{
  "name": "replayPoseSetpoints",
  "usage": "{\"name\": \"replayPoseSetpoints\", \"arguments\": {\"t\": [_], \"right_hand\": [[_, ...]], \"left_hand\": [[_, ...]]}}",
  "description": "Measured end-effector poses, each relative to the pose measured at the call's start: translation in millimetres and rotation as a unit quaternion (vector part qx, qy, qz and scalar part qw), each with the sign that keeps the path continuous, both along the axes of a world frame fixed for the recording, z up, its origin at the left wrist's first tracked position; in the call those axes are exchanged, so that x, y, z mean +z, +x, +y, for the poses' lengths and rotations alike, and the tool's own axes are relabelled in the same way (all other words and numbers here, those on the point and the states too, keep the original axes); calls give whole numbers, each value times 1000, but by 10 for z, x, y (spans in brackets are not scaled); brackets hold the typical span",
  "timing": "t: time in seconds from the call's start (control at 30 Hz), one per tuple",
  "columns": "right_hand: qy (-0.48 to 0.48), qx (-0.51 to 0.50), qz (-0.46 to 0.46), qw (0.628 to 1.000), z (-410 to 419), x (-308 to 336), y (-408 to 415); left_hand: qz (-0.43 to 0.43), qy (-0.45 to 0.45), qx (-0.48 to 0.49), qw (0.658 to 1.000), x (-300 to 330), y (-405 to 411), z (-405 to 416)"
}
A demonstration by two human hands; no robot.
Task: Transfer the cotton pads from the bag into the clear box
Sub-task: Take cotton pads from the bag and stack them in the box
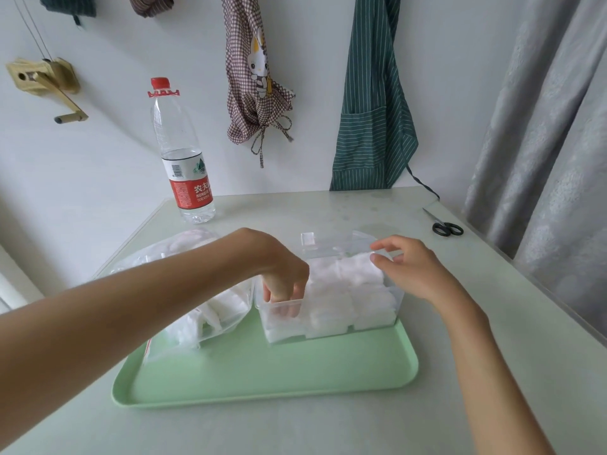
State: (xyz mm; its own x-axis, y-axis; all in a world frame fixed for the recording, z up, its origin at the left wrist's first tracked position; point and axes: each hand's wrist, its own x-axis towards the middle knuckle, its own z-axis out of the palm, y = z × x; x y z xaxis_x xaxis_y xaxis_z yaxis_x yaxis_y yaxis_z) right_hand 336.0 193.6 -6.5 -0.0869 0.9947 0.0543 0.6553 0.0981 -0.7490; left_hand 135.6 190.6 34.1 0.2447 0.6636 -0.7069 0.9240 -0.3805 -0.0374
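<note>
— Pale, smooth tabletop (pixel 328 428) against a white wall; on it, a mint-green rounded plastic tray (pixel 262 379). Where is the grip?

— Left hand (pixel 282 274), reaching down into the left end of the clear rectangular plastic box (pixel 371 318). Fingertips (pixel 285 310) dipped below the near rim, curled downward onto soft white square cotton pads (pixel 341 290) stacked there. Pinching a pad or only pressing the stack: cannot tell through the wall.

— And the other hand?

— Right hand (pixel 410 270), hovering over the box's right end, fingers loosely spread and relaxed, gripping nothing; tips close to the far right rim, contact unclear.

— Which way to the remaining pads?

— Left of the grip, just beside the box: crinkly transparent plastic bag (pixel 184 290), lying slumped on the tray's left half, mouth seemingly towards the near side. More fluffy white pads inside, in loose tilted rows. Left hand clearly nearer; right hand would have to cross the box.

— Long axis of the box?

— Left to right across the tray, pads inside in neat blocks, nearly to the rim. Hinged clear lid apparently open at the back.

— Judgement on progress?

— Well along, probably; box mostly full, bag not yet empty. Pads light and compressible, likely to spring up unless pressed; bag film slippery and floppy.

— Further out?

— Tall clear water bottle with red label and red cap (pixel 184 152) behind the bag; small black-handled scissors (pixel 445 226) far right; checked and green striped cloths hanging on the wall; grey curtain at the right.
</note>
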Motion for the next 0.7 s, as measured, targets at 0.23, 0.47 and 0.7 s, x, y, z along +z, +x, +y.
{"name": "replayPoseSetpoints", "arguments": {"t": [0.23, 0.47, 0.7], "right_hand": [[-10, 11, -10, 1000, -19, 20, 19], [1, 5, -34, 999, -62, 13, -52], [127, 44, -26, 991, -275, 142, -282]], "left_hand": [[-35, -74, 68, 994, 89, -23, 48], [-75, -11, 72, 995, 55, -29, -90], [-340, 278, 161, 884, 236, -830, -606]]}}
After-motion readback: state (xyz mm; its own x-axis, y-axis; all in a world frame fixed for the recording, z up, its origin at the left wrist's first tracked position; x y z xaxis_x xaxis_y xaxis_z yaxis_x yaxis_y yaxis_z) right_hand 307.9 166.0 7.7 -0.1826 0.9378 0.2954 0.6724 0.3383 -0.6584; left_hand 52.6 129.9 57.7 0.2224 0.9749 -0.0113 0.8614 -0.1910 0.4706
